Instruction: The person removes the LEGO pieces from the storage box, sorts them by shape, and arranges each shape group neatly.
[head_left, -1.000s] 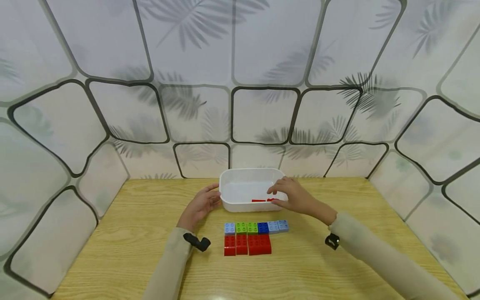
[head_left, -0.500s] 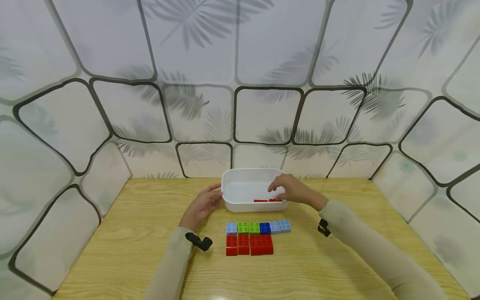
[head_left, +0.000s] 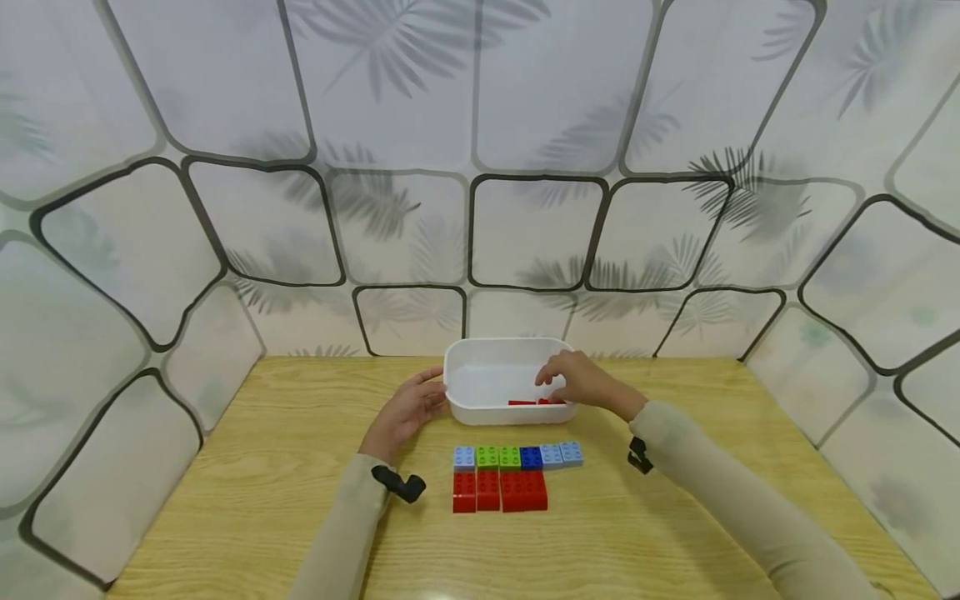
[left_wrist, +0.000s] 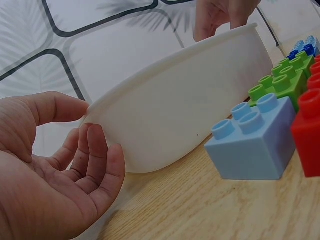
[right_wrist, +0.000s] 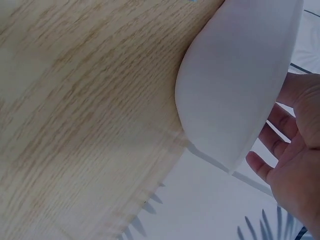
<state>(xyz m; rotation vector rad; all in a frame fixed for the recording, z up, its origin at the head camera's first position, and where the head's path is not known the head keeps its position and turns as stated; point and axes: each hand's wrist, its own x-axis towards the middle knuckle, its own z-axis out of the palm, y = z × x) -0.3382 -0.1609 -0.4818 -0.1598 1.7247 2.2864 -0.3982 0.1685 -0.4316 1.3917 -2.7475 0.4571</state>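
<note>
A white plastic bin [head_left: 510, 414] stands on the table near the back wall. My left hand [head_left: 405, 417] is at its left end; in the left wrist view the thumb and fingertips [left_wrist: 116, 155] are right at the bin's side, uncurled round anything. My right hand [head_left: 588, 382] reaches over the bin's right end, fingers bent down inside with a gap between thumb and fingers. Close under the thumb lie small red pieces [head_left: 522, 403], partly hidden by the front wall. In the right wrist view the bin wall [right_wrist: 230, 85] hides some of the fingers.
In front of the bin is a row of studded toy bricks: light blue [head_left: 464, 457], green [head_left: 498, 457], dark blue [head_left: 531, 457] and light blue [head_left: 561, 453]. Nearer me sit red bricks [head_left: 488, 490], the right one larger. A patterned curtain [head_left: 525, 225] encloses the wooden table [head_left: 285, 483].
My right hand has lowered slightly into the bin, its wrist shifting left and the thumb drawing closer to the red pieces. The left hand stays at the bin's side; the view has shifted slightly.
</note>
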